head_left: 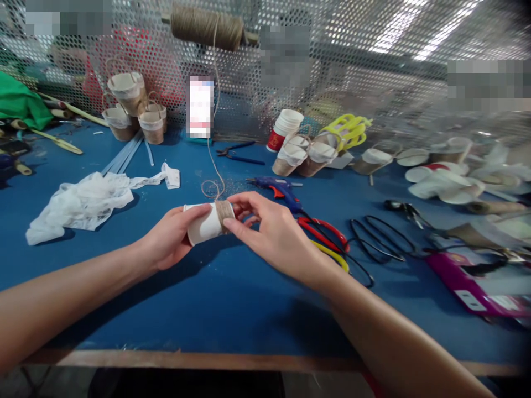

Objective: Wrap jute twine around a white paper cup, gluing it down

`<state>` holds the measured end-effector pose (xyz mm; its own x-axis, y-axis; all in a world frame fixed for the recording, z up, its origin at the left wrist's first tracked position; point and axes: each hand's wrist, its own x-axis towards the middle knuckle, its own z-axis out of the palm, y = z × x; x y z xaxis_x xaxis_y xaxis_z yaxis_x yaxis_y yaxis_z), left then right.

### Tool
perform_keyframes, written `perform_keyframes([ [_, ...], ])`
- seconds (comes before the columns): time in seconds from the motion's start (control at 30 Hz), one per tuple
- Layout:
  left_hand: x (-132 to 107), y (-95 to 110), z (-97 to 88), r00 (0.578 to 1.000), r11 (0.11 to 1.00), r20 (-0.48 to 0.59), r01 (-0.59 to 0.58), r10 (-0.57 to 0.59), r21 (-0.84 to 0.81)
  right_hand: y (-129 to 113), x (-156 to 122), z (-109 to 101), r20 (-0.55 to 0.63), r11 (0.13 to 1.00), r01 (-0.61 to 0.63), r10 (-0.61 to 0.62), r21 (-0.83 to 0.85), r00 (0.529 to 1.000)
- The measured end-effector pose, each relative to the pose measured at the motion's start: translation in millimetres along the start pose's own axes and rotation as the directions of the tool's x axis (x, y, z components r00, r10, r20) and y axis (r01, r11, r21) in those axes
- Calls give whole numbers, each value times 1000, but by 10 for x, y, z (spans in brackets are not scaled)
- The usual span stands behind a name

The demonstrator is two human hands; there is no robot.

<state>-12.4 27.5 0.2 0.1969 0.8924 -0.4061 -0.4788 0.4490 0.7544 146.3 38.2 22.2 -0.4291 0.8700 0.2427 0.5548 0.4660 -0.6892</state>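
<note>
A white paper cup [204, 225] lies on its side above the blue table [215, 298], with a band of brown twine [224, 212] wound round its base end. My left hand [171, 239] is closed round the cup's open end. My right hand [271, 232] pinches the twine-wrapped end with fingers and thumb. The twine [214, 132] runs up from the cup to a large spool [207, 26] hanging on the mesh wall.
A blue glue gun [279, 188], red and yellow scissors [326, 236] and black cables [379, 237] lie right of my hands. White gauze [87, 202] sits at left. Twine-wrapped cups [133, 108] and stacked cups [286, 128] stand at the back. A pink box [468, 279] is at right.
</note>
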Motion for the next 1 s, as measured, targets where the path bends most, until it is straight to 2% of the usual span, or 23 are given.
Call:
perform_keyframes([
  [0.23, -17, -18, 9, 1000, 1000, 22, -15, 16, -21, -1, -32, 81, -46, 998, 20, -23, -58, 999],
  [0.53, -20, -65, -1, 989, 993, 86, -119, 119, -6, -24, -56, 99, -75, 998, 23, -28, -60, 997],
  [0.63, -11, -79, -38, 978, 978, 87, -196, 190, 70, -8, -59, 83, -70, 1000, 8, -8, 9, 998],
  [0.73, -10, -93, -74, 943, 919, 152, -325, 297, 222, -12, -60, 55, -38, 991, -20, 25, 132, 999],
  [0.8, -15, -99, -86, 924, 866, 198, -377, 328, 328, -29, -62, 39, -32, 989, -41, 46, 141, 998],
  [0.9, -24, -97, -97, 890, 763, 272, -455, 367, 459, -52, -68, 9, -38, 989, -66, 71, 129, 997],
  [1.0, -34, -91, -120, 834, 635, 375, -551, 404, 542, -45, -78, -49, 15, 963, -97, 97, 250, 995],
])
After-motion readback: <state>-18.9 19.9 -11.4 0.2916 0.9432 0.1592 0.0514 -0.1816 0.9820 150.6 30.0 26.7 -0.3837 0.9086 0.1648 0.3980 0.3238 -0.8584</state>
